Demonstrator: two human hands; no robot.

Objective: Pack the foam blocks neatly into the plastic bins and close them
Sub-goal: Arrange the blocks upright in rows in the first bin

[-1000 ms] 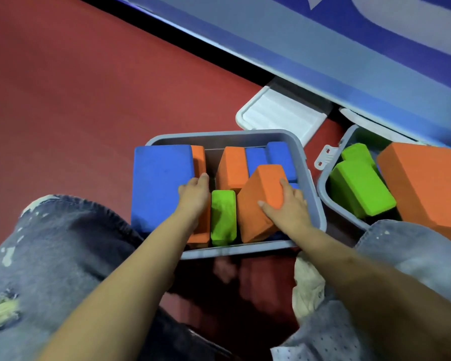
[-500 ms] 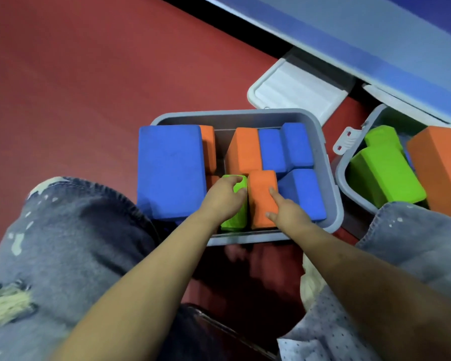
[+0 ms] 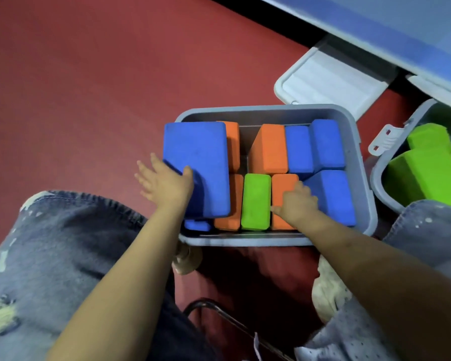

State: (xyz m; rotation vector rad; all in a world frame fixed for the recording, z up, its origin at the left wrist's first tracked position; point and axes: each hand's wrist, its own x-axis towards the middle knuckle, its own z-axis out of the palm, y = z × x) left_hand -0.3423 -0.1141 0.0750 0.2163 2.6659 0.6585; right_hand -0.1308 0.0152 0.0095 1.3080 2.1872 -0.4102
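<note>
A grey plastic bin (image 3: 271,110) on the red floor holds several foam blocks standing side by side in orange, blue and green. A large blue block (image 3: 195,157) lies on top at the bin's left and overhangs the rim. My left hand (image 3: 164,183) is at its near left edge, thumb on its top face and fingers spread straight past its side. My right hand (image 3: 294,201) holds an orange block (image 3: 284,183) in the front row, between a green block (image 3: 254,201) and a blue block (image 3: 333,194), with the thumb at its left edge and the fingers bent over its right edge.
A second grey bin (image 3: 378,183) with green blocks (image 3: 425,173) stands to the right, its latch facing the first bin. A pale lid (image 3: 328,84) lies behind, under a blue-and-white board (image 3: 401,27). My jeans-clad knees (image 3: 63,256) flank the bin's near side.
The tilted orange block now stands upright in the front row under my right hand. My left hand moved from the green block to the large blue block's left edge.
</note>
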